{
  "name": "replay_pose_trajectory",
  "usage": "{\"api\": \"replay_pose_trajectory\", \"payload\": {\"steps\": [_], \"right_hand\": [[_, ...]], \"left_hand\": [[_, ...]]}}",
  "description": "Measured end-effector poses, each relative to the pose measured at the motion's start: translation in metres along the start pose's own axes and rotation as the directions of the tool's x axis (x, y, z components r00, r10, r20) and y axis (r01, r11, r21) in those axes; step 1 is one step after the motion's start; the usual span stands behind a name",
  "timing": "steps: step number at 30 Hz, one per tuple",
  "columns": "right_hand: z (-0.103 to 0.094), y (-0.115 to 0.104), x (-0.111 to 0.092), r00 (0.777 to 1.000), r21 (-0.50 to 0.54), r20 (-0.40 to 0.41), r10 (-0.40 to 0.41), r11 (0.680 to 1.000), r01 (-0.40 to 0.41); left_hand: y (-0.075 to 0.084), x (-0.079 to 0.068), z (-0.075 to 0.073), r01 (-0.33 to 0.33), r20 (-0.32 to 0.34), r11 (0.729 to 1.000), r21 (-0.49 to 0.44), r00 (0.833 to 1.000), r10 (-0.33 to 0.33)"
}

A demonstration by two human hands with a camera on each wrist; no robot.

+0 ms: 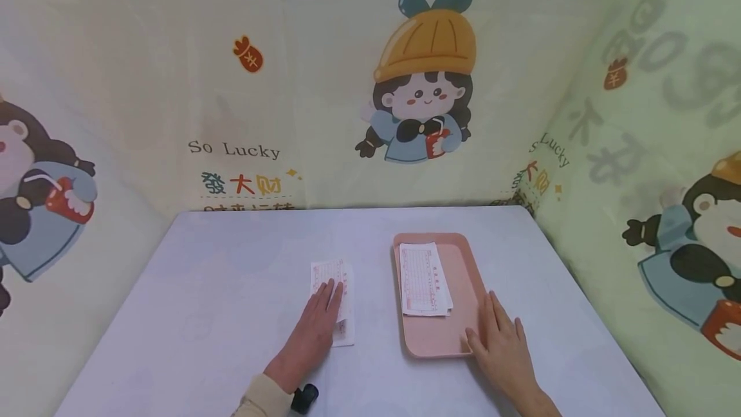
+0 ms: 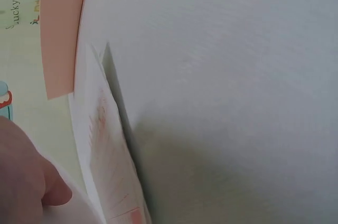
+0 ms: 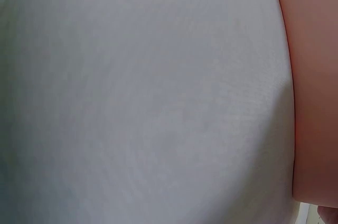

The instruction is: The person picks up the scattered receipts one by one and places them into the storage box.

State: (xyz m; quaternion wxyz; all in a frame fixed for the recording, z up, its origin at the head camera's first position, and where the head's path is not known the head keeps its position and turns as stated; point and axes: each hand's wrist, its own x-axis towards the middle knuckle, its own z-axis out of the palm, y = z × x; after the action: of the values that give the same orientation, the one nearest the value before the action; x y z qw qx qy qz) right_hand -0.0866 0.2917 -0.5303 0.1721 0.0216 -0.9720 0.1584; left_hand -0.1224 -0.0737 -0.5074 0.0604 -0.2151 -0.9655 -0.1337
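My left hand [image 1: 312, 330] lies with straight fingers over a stack of printed paper slips [image 1: 327, 271] on the table, covering its near left part. The slips are white with red print. In the left wrist view the stack's edge [image 2: 113, 155] looks thin and slightly spread at one end. To its right stands a pink tray [image 1: 466, 269], with another stack of red-printed slips [image 1: 421, 280] along its left side. My right hand [image 1: 503, 349] is at the tray's near right corner, fingers extended along the rim and thumb apart from them. The right wrist view shows the tray's outer wall [image 3: 319, 102].
A white table [image 1: 202, 314] bears everything, its back edge against a cartoon-printed cloth wall [image 1: 324, 82]. A similar cloth [image 1: 648, 179] hangs along the right side. A small black device [image 1: 305, 398] sits at my left wrist.
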Motion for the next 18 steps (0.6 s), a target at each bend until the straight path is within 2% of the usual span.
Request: {"api": "replay_pose_trajectory", "payload": {"steps": [7,11,18], "right_hand": [[-0.001,-0.0014,-0.0002,1.0,0.001,-0.001,0.003,1.0,-0.003],[-0.0017,-0.0022,-0.0002,1.0,-0.002,0.017,0.01,1.0,-0.01],[-0.0018,-0.0014,-0.0018,1.0,0.003,0.011,0.002,1.0,-0.002]], "left_hand": [[0.0016,0.0049,-0.0039,0.01,-0.042,1.0,-0.003,0.999,-0.01],[0.0026,0.0061,-0.0057,0.028,-0.038,1.0,-0.012,0.999,-0.028],[0.003,0.0082,-0.0084,0.001,-0.073,1.0,0.013,0.997,0.0]]}}
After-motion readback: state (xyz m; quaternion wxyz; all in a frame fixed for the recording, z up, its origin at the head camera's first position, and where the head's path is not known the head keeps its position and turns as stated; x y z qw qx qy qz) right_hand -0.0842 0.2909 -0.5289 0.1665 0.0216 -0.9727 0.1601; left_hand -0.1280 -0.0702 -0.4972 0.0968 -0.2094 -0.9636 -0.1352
